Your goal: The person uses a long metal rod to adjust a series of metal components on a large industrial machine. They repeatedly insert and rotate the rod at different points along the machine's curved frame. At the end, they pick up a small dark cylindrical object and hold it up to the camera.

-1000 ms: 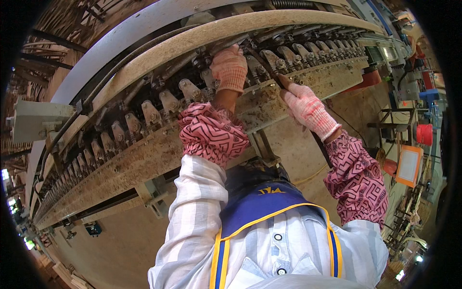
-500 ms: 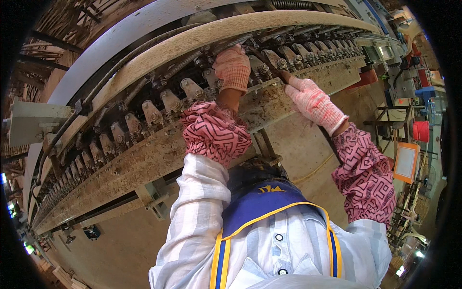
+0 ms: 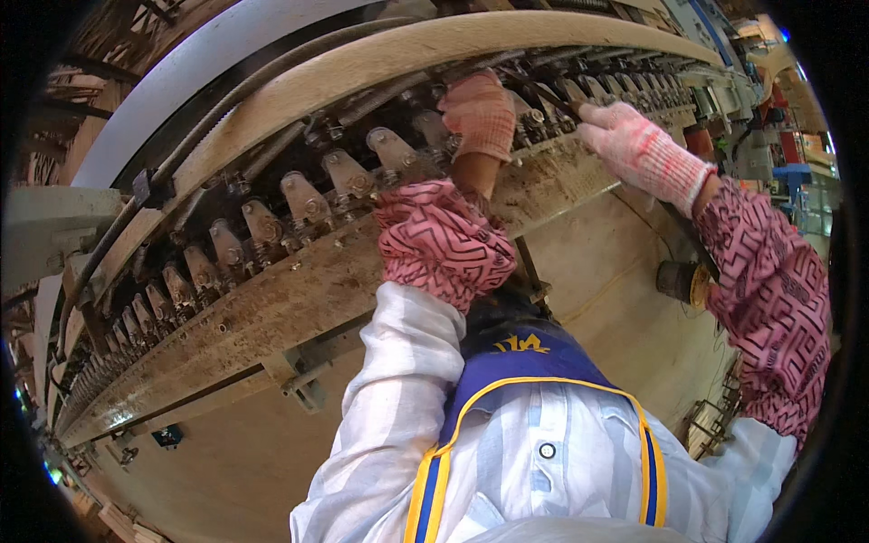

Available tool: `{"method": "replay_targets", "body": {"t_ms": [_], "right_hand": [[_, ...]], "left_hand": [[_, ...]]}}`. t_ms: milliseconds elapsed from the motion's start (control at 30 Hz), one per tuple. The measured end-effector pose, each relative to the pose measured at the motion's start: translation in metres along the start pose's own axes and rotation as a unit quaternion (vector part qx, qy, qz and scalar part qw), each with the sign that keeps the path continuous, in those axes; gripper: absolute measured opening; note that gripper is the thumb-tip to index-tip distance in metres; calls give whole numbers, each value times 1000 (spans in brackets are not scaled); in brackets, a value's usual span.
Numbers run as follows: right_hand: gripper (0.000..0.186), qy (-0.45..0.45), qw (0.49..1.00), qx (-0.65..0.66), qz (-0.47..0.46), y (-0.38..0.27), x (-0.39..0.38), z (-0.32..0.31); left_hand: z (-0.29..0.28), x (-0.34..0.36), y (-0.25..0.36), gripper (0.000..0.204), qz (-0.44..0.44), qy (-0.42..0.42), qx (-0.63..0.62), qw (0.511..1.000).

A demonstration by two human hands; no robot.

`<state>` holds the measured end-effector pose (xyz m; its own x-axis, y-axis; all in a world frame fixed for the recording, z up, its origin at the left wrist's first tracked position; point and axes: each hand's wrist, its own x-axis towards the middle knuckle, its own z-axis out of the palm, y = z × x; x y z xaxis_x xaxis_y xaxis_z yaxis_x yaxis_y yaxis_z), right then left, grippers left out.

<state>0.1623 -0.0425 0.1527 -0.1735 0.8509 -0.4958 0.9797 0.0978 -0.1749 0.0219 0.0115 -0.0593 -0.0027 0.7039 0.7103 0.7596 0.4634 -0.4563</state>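
Observation:
My left hand point(image 3: 478, 116), in a pink-white knit glove, reaches in among springs and fittings under a long curved pale rail point(image 3: 272, 89) at the top centre. Its fingers are curled and partly hidden; what they grip is unclear. My right hand point(image 3: 644, 156), gloved alike, is closed on a thin dark bar-like tool point(image 3: 552, 96) that angles up-left into the mechanism beside my left hand. A long row of metal brackets point(image 3: 391, 149) with bolts and springs runs along a dusty, stained beam point(image 3: 253, 317).
A black corrugated hose point(image 3: 228, 98) runs along the upper left. A grey metal plate point(image 3: 41, 226) juts out at the left. A dark bucket point(image 3: 677, 281) stands on the concrete floor below right; blue and red machinery point(image 3: 791, 176) lines the far right.
The view has shifted, moving the machine rightward in the picture. My right hand, still on the tool, has moved farther up and right along the brackets. My left hand remains among the fittings.

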Motion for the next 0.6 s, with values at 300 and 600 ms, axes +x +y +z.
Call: {"method": "replay_targets", "body": {"t_ms": [300, 600], "right_hand": [[48, -5, 973, 202, 114, -17, -27, 31], [51, -21, 990, 113, 85, -11, -32, 37]], "left_hand": [[-14, 12, 2, 50, 37, -278, -270, 921], [3, 1, 24, 54, 52, -180, 21, 982]]}}
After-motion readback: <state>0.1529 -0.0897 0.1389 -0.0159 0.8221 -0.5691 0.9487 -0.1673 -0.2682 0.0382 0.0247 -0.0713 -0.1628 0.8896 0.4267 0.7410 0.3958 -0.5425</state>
